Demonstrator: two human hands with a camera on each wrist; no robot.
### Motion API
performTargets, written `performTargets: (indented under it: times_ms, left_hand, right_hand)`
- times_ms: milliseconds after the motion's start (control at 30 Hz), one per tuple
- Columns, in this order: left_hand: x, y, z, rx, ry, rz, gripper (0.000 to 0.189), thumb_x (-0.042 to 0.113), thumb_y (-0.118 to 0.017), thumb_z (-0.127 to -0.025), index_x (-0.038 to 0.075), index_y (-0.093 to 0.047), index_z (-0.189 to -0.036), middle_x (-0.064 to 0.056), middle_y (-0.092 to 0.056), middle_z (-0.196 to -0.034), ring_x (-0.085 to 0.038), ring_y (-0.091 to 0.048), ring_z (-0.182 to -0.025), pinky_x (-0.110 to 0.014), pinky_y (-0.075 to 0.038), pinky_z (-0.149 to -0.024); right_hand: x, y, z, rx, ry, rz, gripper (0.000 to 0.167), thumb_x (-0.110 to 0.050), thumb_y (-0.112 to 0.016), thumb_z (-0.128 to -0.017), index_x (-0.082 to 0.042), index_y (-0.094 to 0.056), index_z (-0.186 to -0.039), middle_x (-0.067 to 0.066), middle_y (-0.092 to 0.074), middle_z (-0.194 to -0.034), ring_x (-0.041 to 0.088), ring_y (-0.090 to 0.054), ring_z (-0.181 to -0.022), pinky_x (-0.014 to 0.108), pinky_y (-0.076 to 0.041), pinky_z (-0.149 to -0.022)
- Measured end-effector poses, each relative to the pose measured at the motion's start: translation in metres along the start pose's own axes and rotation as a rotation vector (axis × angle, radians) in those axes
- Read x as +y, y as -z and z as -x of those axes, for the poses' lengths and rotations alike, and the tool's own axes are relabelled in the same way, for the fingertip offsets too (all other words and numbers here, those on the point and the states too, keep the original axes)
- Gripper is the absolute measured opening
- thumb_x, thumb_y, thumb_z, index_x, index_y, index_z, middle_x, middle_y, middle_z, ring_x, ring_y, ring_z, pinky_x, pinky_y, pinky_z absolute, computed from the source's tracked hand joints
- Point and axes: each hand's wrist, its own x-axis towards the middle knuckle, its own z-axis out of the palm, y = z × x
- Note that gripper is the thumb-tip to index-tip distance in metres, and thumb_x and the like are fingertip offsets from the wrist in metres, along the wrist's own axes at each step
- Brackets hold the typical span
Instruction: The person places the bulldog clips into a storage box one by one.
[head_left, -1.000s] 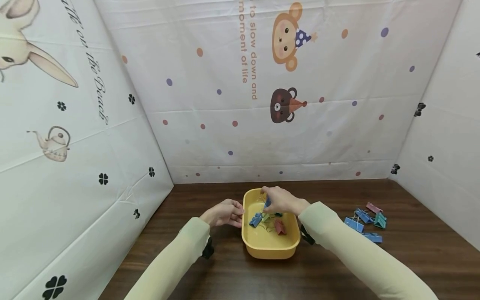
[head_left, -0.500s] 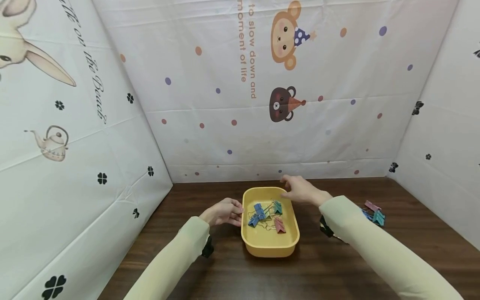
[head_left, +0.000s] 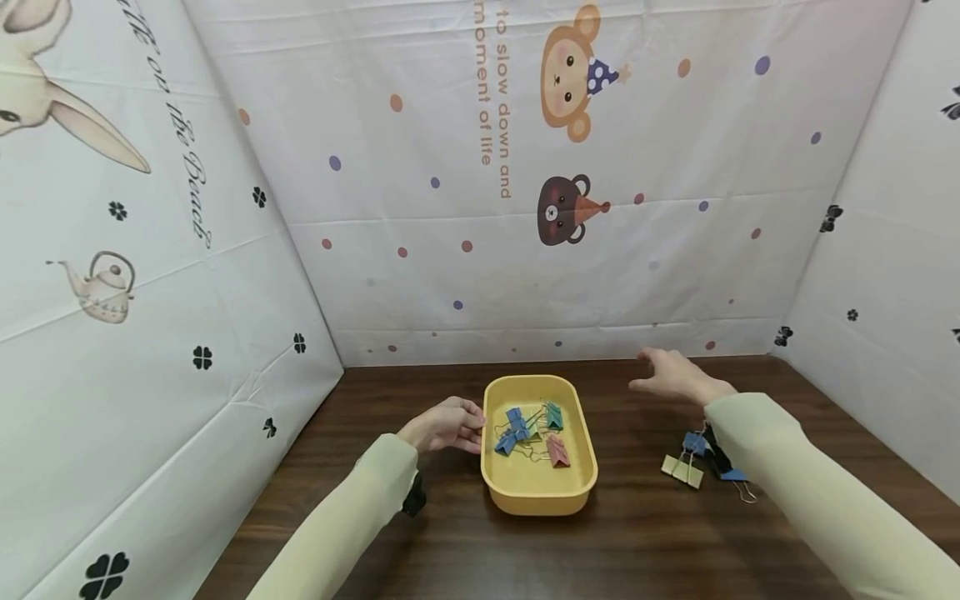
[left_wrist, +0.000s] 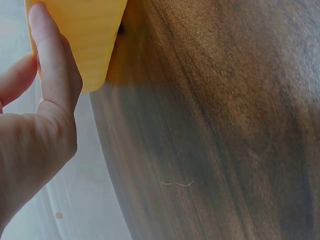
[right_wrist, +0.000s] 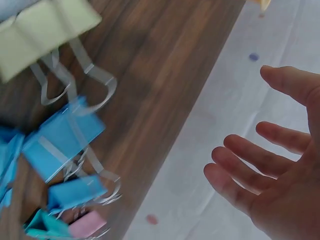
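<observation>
My left hand (head_left: 447,425) holds the left rim of a yellow plastic box (head_left: 538,504). In the left wrist view, the fingers (left_wrist: 54,60) lie along the box's outer wall with the thumb at the rim. Inside the box lie blue binder clips (head_left: 513,429), a green binder clip (head_left: 553,415), a pink binder clip (head_left: 557,451) and a partly hidden yellow-green one. My right hand (head_left: 678,377) is empty above the table, its fingers spread. Near it lie a pale yellow binder clip (head_left: 682,472) and blue binder clips (right_wrist: 64,142); the sleeve hides part of this pile.
A pink binder clip (right_wrist: 87,224) and a green binder clip (right_wrist: 47,225) belong to the pile on the right. The brown wooden table (head_left: 420,533) meets printed white sheets (head_left: 420,283) at the back and both sides.
My right hand let go of a blue binder clip in the box, lifted out and moved right toward the pile. The left hand stayed at the rim.
</observation>
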Motion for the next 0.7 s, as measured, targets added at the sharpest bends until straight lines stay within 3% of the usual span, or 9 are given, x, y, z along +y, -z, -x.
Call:
performTargets:
  times_ms: [233, 700]
  left_hand:
    - [0.0, 0.0, 0.002, -0.002, -0.003, 0.001, 0.012, 0.006, -0.052, -0.097, -0.003, -0.053, -0.105, -0.01, -0.061, -0.082, -0.017, -0.063, -0.067, -0.033, -0.061, -0.066]
    - [0.001, 0.003, 0.005, -0.004, 0.002, 0.013, 0.016, 0.007, -0.052, -0.098, -0.004, -0.054, -0.109, -0.01, -0.062, -0.083, -0.017, -0.064, -0.068, -0.033, -0.061, -0.068]
  right_hand:
    - [0.026, 0.005, 0.015, 0.004, -0.055, 0.032, 0.067, -0.029, -0.067, -0.088, 0.014, -0.042, -0.134, 0.038, -0.048, -0.131, 0.055, -0.05, -0.114, 0.061, -0.047, -0.087]
    - [0.082, 0.012, 0.037, -0.039, -0.196, 0.092, 0.072, -0.028, -0.065, -0.087, 0.024, -0.037, -0.129, 0.046, -0.044, -0.125, 0.057, -0.051, -0.109, 0.06, -0.049, -0.083]
